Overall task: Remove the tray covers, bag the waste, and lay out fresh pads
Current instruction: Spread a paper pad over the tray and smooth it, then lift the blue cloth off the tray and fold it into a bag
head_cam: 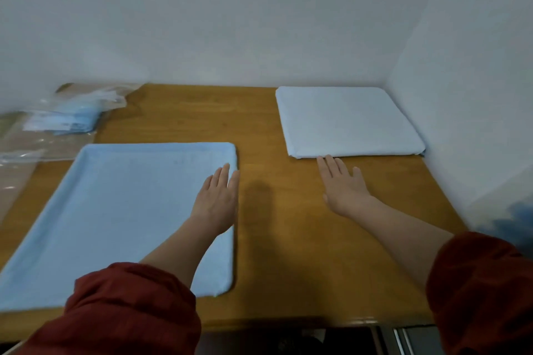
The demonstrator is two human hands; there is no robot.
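Fingers (pixel 223 177) of the left hand (pixel 216 202) and right hand (pixel 344 187) are held straight, gripping nothing; the light-blue cloth tray cover (pixel 129 210), near-left on the wooden table (pixel 274 239), is judged limp and best pinched at a corner.

Near tray cover (pixel 129 210): plain light blue, no print; far tray cover (pixel 346 121): paler, almost white-blue, likewise unpatterned. Table (pixel 274 210): orange-brown wood with faint darker grain streaks. Sleeves (pixel 129 311) dark red, wall (pixel 259 23) plain grey-white, plastic bag (pixel 66 115) clear with light-blue material showing through (blurred, so any fine print cannot be told).
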